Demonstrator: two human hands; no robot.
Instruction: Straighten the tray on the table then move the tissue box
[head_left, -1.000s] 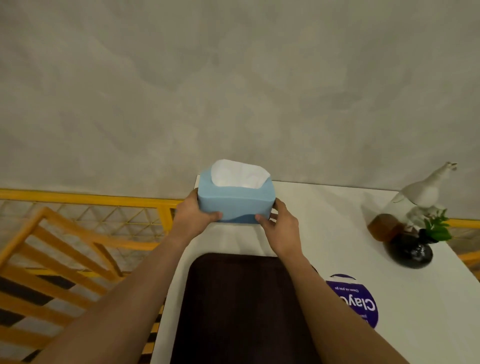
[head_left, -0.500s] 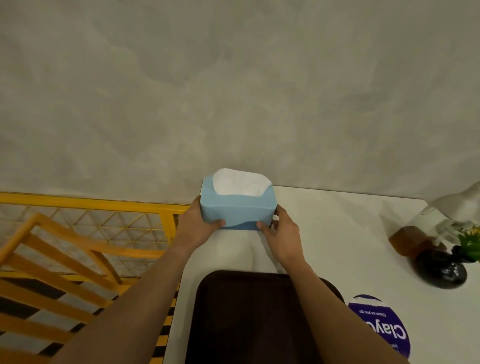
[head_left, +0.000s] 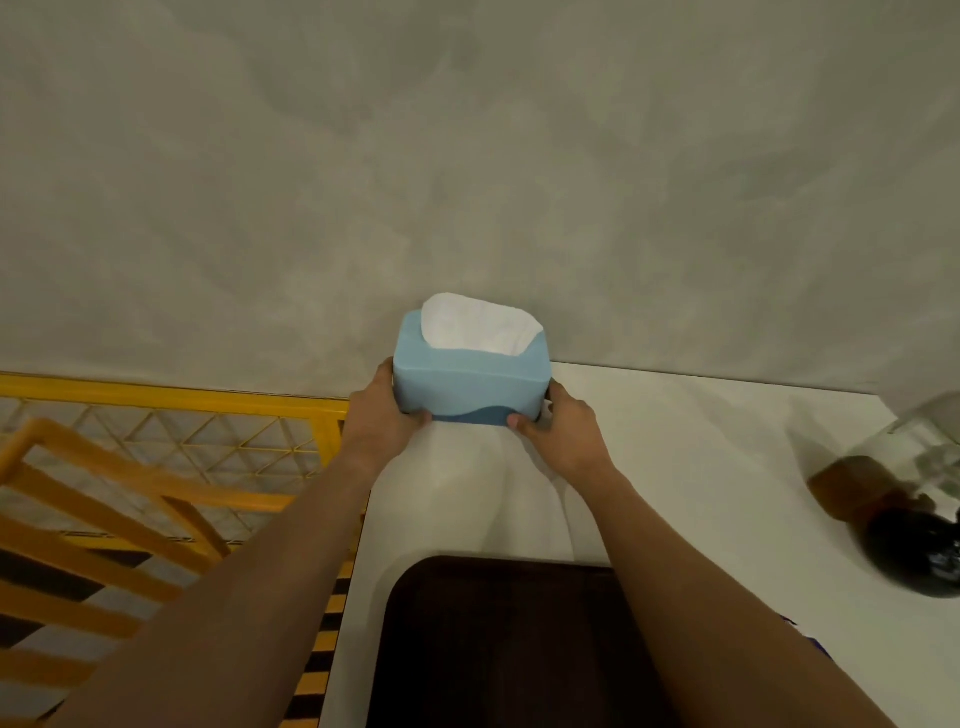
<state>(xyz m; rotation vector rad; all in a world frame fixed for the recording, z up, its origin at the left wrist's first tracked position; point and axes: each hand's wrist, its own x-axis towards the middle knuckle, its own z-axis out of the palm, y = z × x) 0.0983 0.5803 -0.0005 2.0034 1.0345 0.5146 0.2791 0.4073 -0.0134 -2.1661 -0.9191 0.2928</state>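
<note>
The tissue box (head_left: 470, 382) is sitting at the surface's (head_left: 675, 467) far left corner, where we are gripping it: left hand (head_left: 382, 415) curling around its left end, right hand (head_left: 563, 434) around its right, thumbs pressing the near face. The tray (head_left: 498, 644) is lying at the near edge.

Quick count: one blue tissue box (head_left: 470, 382) with one white tissue (head_left: 480, 326) poking out the top, two hands on it, left hand (head_left: 382, 415) and right hand (head_left: 563, 434). One dark brown tray (head_left: 498, 644), one white table (head_left: 701, 467). One black vase (head_left: 914, 553) and one brownish glass bottle (head_left: 857, 486) off at the right edge, both blurry. One yellow railing (head_left: 171, 397).
</note>
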